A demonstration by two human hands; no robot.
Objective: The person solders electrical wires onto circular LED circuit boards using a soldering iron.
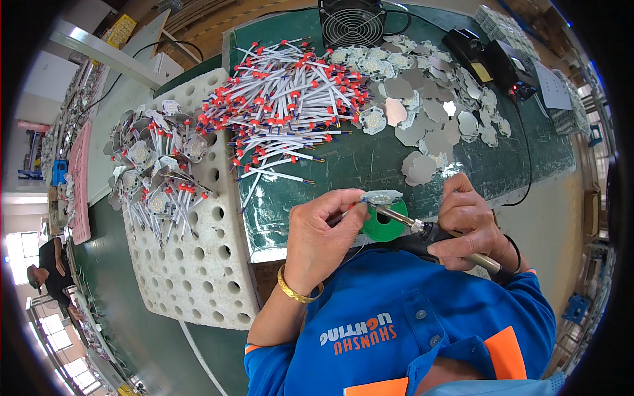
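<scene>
My left hand (323,234) has its fingers pinched on a small LED board (383,197), held just above the desk (370,165) edge. My right hand (472,224) has its fingers wrapped around a soldering iron (422,228), tip at the board. A green solder spool (384,228) sits beneath, partly hidden. A heap of red-tipped white wires (284,99) lies beyond, round LED boards (429,99) to its right, a fan (351,23) behind. Finished pieces (155,178) crowd the perforated foam tray (198,264). The joint itself is too small to make out.
</scene>
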